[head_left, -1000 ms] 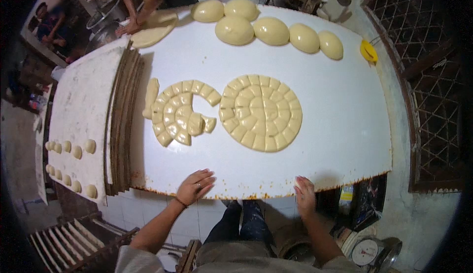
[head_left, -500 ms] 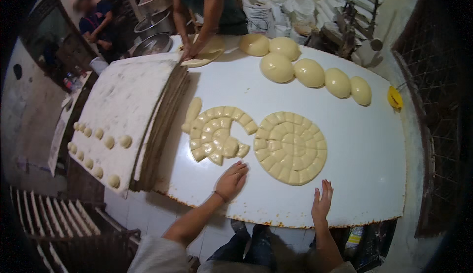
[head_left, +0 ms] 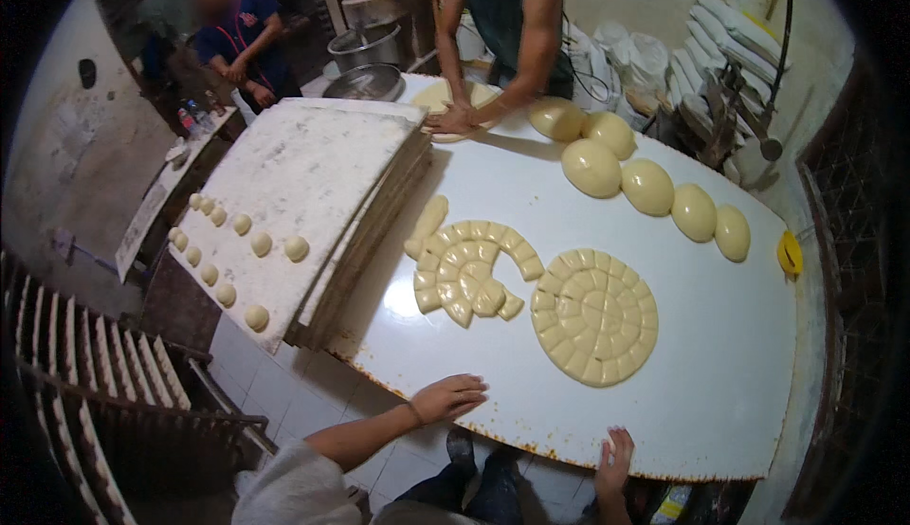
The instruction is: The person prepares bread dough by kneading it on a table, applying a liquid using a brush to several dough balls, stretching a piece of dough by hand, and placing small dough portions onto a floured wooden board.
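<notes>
My left hand [head_left: 449, 398] hovers at the table's front edge with fingers stretched out, holding nothing. At the same edge, further right, my right hand [head_left: 614, 457] is also empty, its fingers apart. Beyond them lies a round flat slab of dough [head_left: 595, 312], scored into rings of small pieces. Left of it, a second cut dough round [head_left: 464, 264] has a gap in its right side, with a few pieces lying loosely at its lower edge. A short lump of dough [head_left: 428, 226] rests against its upper left. Neither hand touches any dough.
Several smooth dough balls [head_left: 647, 187] line the far right. Stacked boards [head_left: 313, 184] on the left carry small dough balls [head_left: 261, 244]. Across the table, a co-worker's hands [head_left: 455, 117] press flattened dough. A yellow scraper-like piece [head_left: 789, 253] sits at the right edge.
The view has swung to the left and up. Both my hands have drawn back from the dough rounds toward the front edge. The co-worker's hands stay on the flattened dough.
</notes>
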`<act>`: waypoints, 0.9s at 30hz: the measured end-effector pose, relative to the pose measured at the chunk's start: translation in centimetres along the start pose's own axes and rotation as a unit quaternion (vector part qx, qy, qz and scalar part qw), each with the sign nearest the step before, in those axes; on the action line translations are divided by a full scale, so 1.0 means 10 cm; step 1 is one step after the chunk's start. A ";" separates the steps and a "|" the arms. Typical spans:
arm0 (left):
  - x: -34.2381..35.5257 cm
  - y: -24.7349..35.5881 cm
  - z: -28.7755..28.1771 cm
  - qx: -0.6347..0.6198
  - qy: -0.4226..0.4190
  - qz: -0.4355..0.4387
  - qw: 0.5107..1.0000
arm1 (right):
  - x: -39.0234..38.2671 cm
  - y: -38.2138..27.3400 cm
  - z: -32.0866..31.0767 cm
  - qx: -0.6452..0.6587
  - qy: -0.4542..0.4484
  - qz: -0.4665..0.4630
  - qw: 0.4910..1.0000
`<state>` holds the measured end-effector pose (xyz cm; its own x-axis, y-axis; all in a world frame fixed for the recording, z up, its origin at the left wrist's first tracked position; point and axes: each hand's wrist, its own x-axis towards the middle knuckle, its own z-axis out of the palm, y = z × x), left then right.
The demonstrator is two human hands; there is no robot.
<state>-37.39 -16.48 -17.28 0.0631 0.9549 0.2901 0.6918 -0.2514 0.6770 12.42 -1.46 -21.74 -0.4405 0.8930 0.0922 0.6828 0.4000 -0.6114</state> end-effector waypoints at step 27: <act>1.03 0.08 0.15 0.037 0.178 -0.136 0.974 | 0.99 -0.76 0.11 -0.018 0.139 0.054 0.989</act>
<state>-35.07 -6.66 -14.76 -0.3731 0.8664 0.3320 0.6992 0.0273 0.7144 2.24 4.15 -17.04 -0.1899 0.9512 0.2432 0.7395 0.3015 -0.6019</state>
